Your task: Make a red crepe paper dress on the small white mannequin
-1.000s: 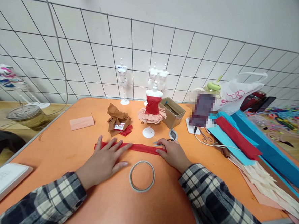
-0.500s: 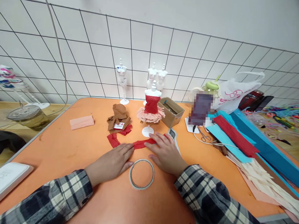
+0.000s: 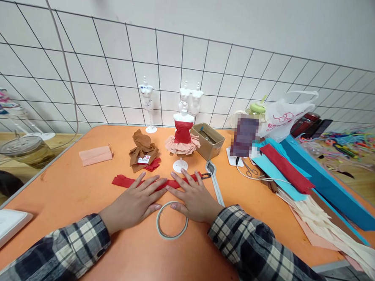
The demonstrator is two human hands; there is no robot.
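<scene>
Flat-pressed red strip, with ring, tool and dress form all close by

Both hands lie palm-down at the centre of the frame. The left hand (image 3: 136,203) is spread open, fingertips on a long, narrow red strip of thin crinkled material (image 3: 123,181), paper or cloth, cannot tell which. The right hand (image 3: 196,200) is likewise splayed, its fingers over the strip's other half. Neither hand pinches anything; the hold is downward pressure only. The strip runs crosswise just above mid-lower frame, on the orange tabletop (image 3: 119,259), its left end bare and its right end past the fingers.

Risks, as judged:
- Slip or skew: flat fingers do not clamp, so uneven pressure could swing the free left end or set a crooked crease.
- Tearing: the material looks thin; hands pulling apart while pressing could split it.
- Snagging: a black looped handle (image 3: 206,175) lies at the strip's right end; its other end is hidden. A sideways drag could catch there.
- Ring shift: the right thumb is at the upper edge of a pale, flat tape-like ring (image 3: 171,237), lower centre; a small sweep could push it.
- Toppling: the right fingertips lie near the base of the white dress form in a red bodice and pink ruffled skirt (image 3: 183,132), centre; a forward reach could knock it
</scene>
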